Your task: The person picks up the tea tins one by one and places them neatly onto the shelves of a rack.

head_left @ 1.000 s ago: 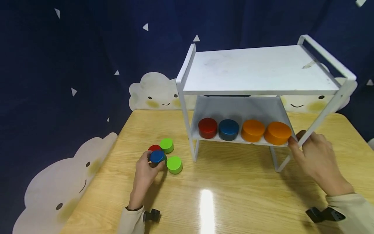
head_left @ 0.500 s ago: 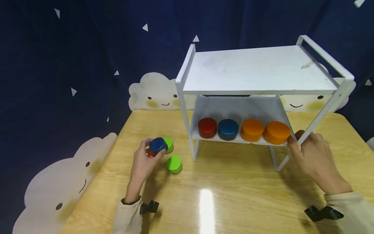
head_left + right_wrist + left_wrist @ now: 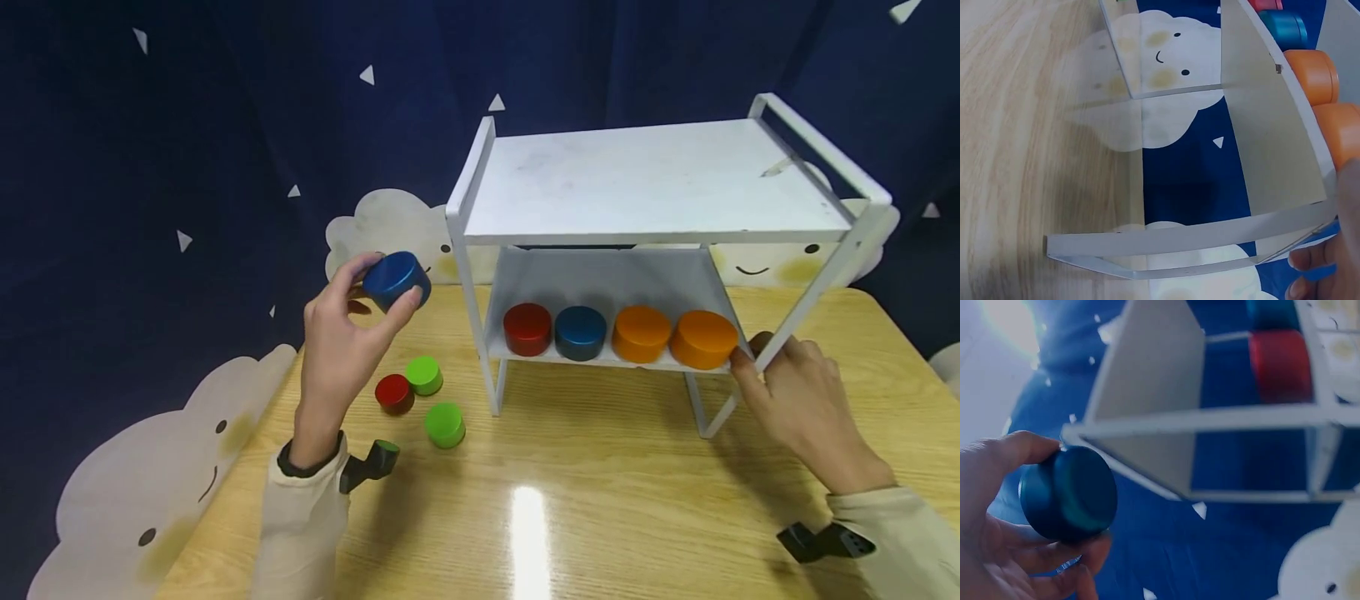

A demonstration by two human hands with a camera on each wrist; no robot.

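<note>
In the head view, we have our left hand (image 3: 337,342) gripping a glossy blue cylinder (image 3: 397,281) between thumb and fingers, in the air left of a white two-tier rack (image 3: 660,179) and apart from it. Our right hand (image 3: 806,408) holds the rack's right front post, at the end of the lower shelf. Along that shelf's front edge stand, left to right, a shiny red cylinder (image 3: 527,329), a dark blue cylinder (image 3: 580,332), an orange cylinder (image 3: 641,333) and a second orange cylinder (image 3: 703,340). Toward the left edge of the wood-grain desk (image 3: 585,517) we count three more: a small red cylinder (image 3: 394,394) beside a bright green cylinder (image 3: 424,376), and another green cylinder (image 3: 446,425) farther from the far edge.

We judge the work about half done: four pieces on the shelf, one in hand, three left on the desk.

In the left wrist view, our fingers wrap the glossy blue cylinder's side.

In the right wrist view, our fingers bend beside the shelf's end; the frame cuts off the rest.
</note>
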